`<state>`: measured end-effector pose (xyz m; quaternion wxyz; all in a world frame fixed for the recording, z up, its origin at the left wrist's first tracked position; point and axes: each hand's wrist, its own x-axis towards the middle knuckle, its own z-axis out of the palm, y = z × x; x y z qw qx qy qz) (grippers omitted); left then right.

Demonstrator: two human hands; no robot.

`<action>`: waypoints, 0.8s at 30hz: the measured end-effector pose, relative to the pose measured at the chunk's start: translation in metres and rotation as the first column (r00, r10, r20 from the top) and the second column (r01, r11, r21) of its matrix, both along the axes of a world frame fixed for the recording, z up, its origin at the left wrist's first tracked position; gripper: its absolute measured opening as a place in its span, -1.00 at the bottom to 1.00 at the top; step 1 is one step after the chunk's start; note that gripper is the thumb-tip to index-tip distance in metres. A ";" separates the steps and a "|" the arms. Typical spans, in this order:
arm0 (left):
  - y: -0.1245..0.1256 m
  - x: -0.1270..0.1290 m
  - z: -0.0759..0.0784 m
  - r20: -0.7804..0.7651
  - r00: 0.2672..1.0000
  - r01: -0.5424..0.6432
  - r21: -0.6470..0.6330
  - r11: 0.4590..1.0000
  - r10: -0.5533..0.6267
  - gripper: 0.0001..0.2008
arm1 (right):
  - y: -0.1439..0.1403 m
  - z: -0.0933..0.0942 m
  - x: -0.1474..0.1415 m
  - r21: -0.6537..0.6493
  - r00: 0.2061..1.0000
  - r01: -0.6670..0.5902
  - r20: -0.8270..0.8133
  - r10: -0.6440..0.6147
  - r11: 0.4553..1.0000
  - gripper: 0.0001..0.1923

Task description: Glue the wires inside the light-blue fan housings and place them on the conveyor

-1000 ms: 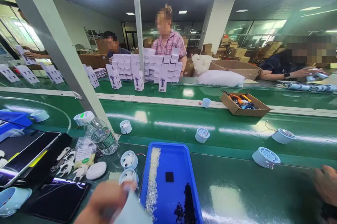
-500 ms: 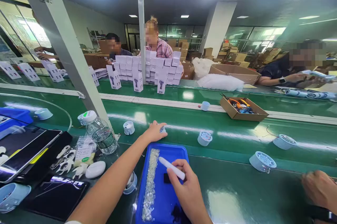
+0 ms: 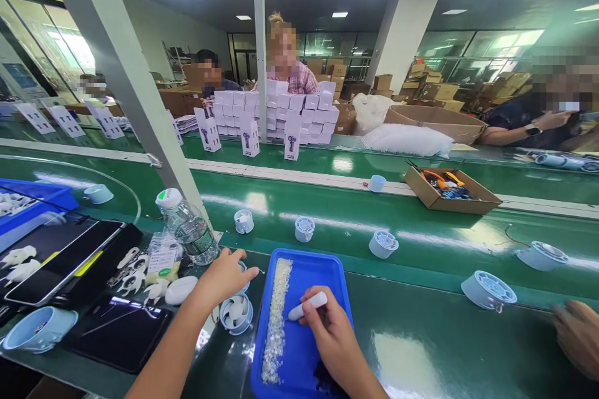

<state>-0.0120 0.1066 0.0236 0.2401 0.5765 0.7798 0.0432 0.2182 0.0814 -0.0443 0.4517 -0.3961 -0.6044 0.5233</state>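
head view: your left hand [image 3: 229, 277] is low over the rear fan housing [image 3: 244, 287], fingers part-spread and arched, thumb out to the right; can't tell if it has hold of the housing, since the fingers cover most of it. your right hand [image 3: 330, 327] is closed on a white pen-like tool [image 3: 318, 300], pinched between thumb and fingers above the blue tray [image 3: 318, 268], tip pointing left, near the strip of clear bits [image 3: 276, 324] along the tray's left side. dark pieces [image 3: 322, 377] lie in the tray, partly behind your right wrist. the rear housing sits on the green tabletop [image 3: 421, 305], left of the tray; the front fan housing [image 3: 236, 315], white blades showing, is just beside it, nearer you. left of your left hand: water bottle [image 3: 196, 240], tilted, small bag [image 3: 163, 258], white oval piece [image 3: 181, 291], dark flat slab [image 3: 121, 333]. beyond the tray, three light-blue housings [image 3: 304, 230] stand in a loose row, well apart; two more are off to the right. farther back, cardboard box [image 3: 456, 205] with orange-handled tools, stacked white boxes [image 3: 276, 115]. a co-worker's hand [image 3: 578, 336], blurred, is at the right edge
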 end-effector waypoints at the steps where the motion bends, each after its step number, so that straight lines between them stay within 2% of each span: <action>1: -0.001 -0.001 -0.003 0.025 1.000 -0.007 -0.001 1.000 0.007 -0.54 | 0.000 -0.001 0.000 -0.011 1.000 -0.008 -0.005 0.008 1.000 -0.73; 6: 0.000 -0.006 -0.006 0.127 0.991 -0.056 0.077 0.996 0.046 -0.61 | -0.002 -0.001 0.001 -0.021 0.999 0.003 0.044 -0.002 1.000 -0.73; 10: -0.010 -0.007 0.009 0.243 0.966 -0.139 0.213 0.967 0.085 -0.60 | -0.007 0.004 0.008 0.061 0.988 0.021 0.153 -0.030 0.998 -0.73; 13: -0.024 -0.005 0.023 0.366 0.921 -0.238 0.256 0.937 0.134 -0.58 | -0.014 0.007 0.016 0.146 0.964 0.009 0.263 -0.047 0.989 -0.72; 16: -0.038 -0.002 0.031 0.503 0.847 -0.327 0.238 0.915 0.172 -0.52 | -0.023 0.003 0.022 0.192 0.950 0.099 0.275 -0.150 0.976 -0.73; 19: -0.047 0.003 0.031 0.628 0.754 -0.402 0.211 0.891 0.192 -0.47 | -0.030 -0.002 0.024 0.183 0.942 0.216 0.221 -0.254 0.959 -0.75; 24: -0.051 0.014 0.028 0.853 0.494 -0.577 0.177 0.798 0.167 -0.47 | -0.033 -0.004 0.025 0.178 0.942 0.256 0.173 -0.287 0.950 -0.76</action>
